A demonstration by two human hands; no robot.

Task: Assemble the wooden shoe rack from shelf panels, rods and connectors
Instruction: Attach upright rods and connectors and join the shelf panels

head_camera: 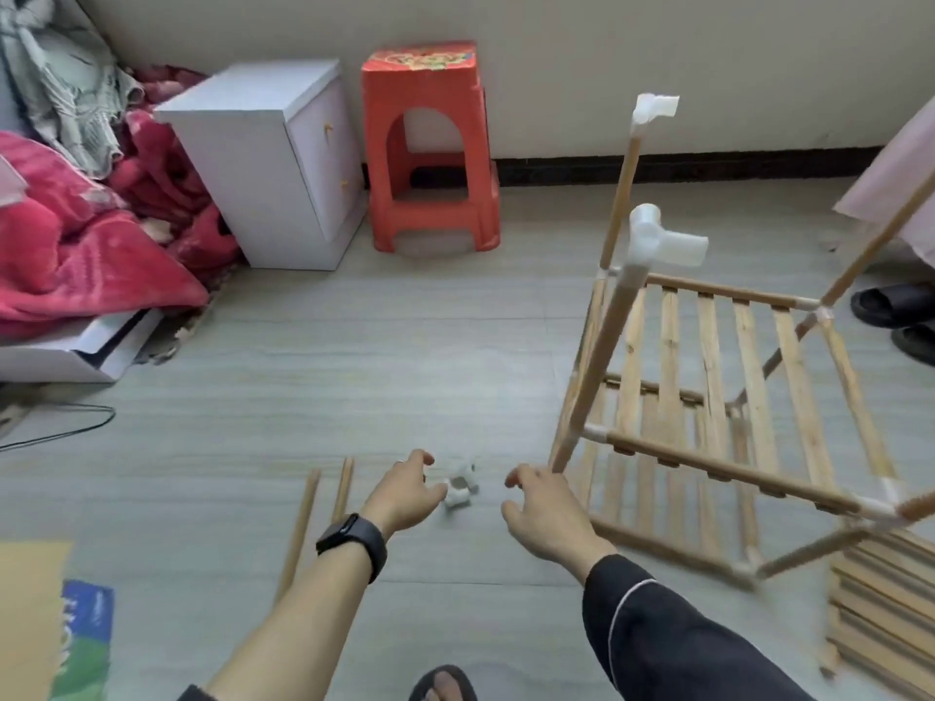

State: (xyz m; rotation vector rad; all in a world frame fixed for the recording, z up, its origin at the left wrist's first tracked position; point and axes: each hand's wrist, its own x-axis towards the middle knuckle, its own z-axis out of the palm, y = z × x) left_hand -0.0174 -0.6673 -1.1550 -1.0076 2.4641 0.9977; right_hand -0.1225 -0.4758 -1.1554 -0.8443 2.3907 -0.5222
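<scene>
Our left hand (pixel 405 490) and right hand (pixel 544 513), spread and empty, flank connectors (pixel 461 485); the rack (pixel 708 397) at two o'clock looks half-built, rods (pixel 324 508) unused.

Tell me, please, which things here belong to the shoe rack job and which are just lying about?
Job: rack frame; connectors on the floor; rods; stacked panels; left hand and right hand, both near the connectors.

Lying about: stool; cabinet; blanket; slippers.
</scene>
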